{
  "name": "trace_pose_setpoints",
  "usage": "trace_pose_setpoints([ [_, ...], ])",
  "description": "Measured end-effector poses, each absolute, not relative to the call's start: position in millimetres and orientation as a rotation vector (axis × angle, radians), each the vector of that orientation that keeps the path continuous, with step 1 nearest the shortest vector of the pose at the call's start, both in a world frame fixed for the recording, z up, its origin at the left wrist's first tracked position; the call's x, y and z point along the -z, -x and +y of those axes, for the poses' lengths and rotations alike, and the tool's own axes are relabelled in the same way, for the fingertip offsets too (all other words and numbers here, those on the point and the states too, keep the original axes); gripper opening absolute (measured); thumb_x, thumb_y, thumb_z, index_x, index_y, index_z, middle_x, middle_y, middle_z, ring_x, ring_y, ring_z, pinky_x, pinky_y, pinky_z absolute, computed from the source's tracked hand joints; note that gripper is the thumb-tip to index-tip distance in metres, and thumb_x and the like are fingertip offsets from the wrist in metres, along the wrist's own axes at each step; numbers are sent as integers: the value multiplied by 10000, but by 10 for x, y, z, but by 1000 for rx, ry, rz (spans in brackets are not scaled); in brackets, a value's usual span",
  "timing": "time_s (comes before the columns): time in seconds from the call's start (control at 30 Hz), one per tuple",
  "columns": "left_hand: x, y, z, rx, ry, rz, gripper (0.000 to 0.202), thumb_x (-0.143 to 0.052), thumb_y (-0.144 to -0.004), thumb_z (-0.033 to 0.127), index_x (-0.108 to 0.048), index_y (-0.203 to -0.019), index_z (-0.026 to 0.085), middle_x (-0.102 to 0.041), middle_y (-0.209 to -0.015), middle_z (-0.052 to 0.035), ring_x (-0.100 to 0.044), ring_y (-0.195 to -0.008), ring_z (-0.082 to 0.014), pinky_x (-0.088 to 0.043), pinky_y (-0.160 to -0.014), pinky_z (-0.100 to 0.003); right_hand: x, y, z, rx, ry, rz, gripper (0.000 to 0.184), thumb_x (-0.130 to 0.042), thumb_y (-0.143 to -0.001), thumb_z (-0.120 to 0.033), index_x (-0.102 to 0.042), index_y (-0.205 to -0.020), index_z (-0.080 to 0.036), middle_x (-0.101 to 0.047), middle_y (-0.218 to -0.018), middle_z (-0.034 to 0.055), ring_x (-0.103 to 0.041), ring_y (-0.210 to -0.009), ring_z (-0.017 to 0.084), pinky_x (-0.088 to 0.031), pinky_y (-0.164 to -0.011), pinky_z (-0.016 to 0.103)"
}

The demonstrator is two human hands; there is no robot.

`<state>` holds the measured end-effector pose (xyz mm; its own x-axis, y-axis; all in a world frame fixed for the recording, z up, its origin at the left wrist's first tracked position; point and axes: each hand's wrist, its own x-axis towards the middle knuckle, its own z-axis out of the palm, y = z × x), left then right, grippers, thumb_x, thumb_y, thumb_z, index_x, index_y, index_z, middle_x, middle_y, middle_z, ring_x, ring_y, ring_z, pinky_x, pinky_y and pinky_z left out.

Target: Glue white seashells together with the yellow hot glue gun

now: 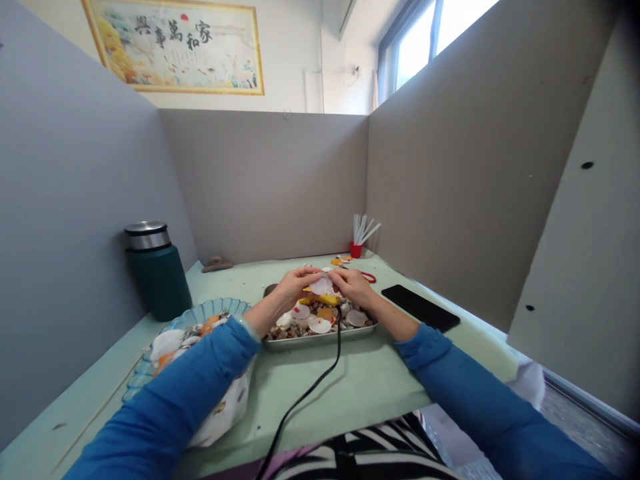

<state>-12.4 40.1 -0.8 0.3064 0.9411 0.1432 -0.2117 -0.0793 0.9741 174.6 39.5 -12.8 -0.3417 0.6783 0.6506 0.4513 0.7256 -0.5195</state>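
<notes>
My left hand (294, 285) and my right hand (353, 285) meet above the metal tray (320, 342). Between their fingertips is a pale seashell (321, 287), pinched from both sides, with a smaller white piece at its top edge. Beneath the hands, a yellow glue gun (327, 301) lies on the tray's contents, and its black cord (303, 396) runs toward me. Small brown shells or pebbles fill the tray, with several flat white shells (320, 325) and an orange shell (326, 313) on top. Exact finger contact is partly hidden.
At left stand a blue scalloped dish (203, 311) of shells and a dark green thermos (159, 280). A black phone (421, 308) lies at right. Behind are a red cup (355, 251) of white sticks and a red handle loop (370, 277). Grey partitions (270, 183) enclose the table.
</notes>
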Motion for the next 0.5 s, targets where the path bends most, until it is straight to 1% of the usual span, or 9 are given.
trace_pose_setpoints([
  [0.17, -26, 116, 351, -1085, -1264, 776, 381, -809, -622, 276, -706, -961, 134, -674, -905, -89, -634, -756, -176, -552, -579, -279, 150, -1755, 432, -224, 857, -1985, 463, -402, -927, -439, -523, -571, -168, -550, -544, 11, -482, -537, 119, -347, -558, 244],
  [0.27, -35, 115, 336, -1047, -1256, 783, 382, -789, -655, 277, -709, -1002, 138, -681, -953, -112, -636, -781, -178, -548, -579, -258, 167, -1761, 458, -225, 864, -1981, 456, -400, -929, -440, -533, -588, -169, -558, -548, 13, -482, -532, 121, -345, -554, 245],
  [0.37, -35, 116, 340, -1036, -1245, 782, 356, -777, -671, 255, -714, -1000, 135, -678, -984, -119, -638, -783, -172, -542, -569, -241, 173, -1763, 468, -239, 880, -1979, 454, -404, -926, -453, -540, -598, -170, -559, -544, 11, -483, -533, 123, -343, -548, 241],
  [0.5, -26, 114, 358, -1053, -1246, 761, 310, -766, -681, 225, -718, -970, 119, -681, -959, -119, -638, -760, -165, -544, -575, -246, 166, -1757, 461, -257, 895, -1985, 451, -411, -922, -455, -540, -597, -171, -559, -542, 9, -486, -535, 122, -341, -545, 237],
])
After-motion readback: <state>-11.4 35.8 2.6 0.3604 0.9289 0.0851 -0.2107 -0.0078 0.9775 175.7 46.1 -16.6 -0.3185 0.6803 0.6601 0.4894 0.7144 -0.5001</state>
